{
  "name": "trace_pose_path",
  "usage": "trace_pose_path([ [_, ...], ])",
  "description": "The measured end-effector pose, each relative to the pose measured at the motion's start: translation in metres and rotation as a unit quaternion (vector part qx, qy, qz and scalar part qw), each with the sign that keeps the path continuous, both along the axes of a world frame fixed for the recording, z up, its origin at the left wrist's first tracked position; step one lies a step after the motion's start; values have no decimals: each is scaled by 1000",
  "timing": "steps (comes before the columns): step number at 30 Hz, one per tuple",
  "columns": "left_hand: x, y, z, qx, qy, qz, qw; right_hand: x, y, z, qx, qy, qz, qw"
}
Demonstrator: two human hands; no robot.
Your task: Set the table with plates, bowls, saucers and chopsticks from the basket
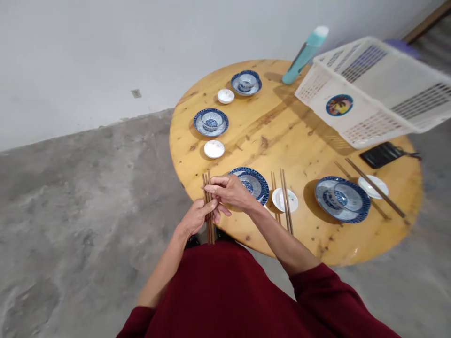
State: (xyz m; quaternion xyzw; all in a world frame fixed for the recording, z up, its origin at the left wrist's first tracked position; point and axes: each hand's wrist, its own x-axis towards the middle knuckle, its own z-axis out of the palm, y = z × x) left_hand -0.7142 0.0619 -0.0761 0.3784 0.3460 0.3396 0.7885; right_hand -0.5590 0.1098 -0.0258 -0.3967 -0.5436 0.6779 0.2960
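Close to the table's near left edge, my left hand (198, 217) is closed round several brown wooden chopsticks (210, 233), which stand roughly upright. My right hand (234, 191) pinches them near their top ends, its lower fingers loosely spread. Partly hidden behind my right hand is a blue-patterned plate (262, 188) with a bowl in it. Just right of that, a pair of chopsticks (286, 202) rests across a small white saucer (278, 201). Left of my hands' far side lies another white saucer (214, 149) with nothing across it.
On the round wooden table (253, 141) sit more blue-patterned plates with bowls (211, 123), (246, 83), (341, 199). Chopsticks (377, 188) cross a saucer at right. A white basket (359, 103), a black phone-like object (380, 155) and a teal bottle (305, 56) stand farther back.
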Motion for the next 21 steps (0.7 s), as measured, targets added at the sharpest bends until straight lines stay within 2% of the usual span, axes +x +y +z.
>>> trace_pose_path([
  [7, -53, 0, 0, 13, 6, 31, 999, -54, 4, 3, 12, -12, 21, 1000],
  [13, -73, 13, 4, 30, 29, 39, 998, -79, 21, -4, 64, -50, -16, 997],
  [16, -76, 31, -2, 39, 22, 62, 997, -79, 36, -2, 109, -64, -58, 990],
  [18, -80, 48, -7, 52, 14, 99, 994, -74, 50, 3, 160, -74, -108, 978],
  [21, -93, 85, -14, 94, 31, 165, 981, -62, 74, 14, 249, -94, -235, 935],
])
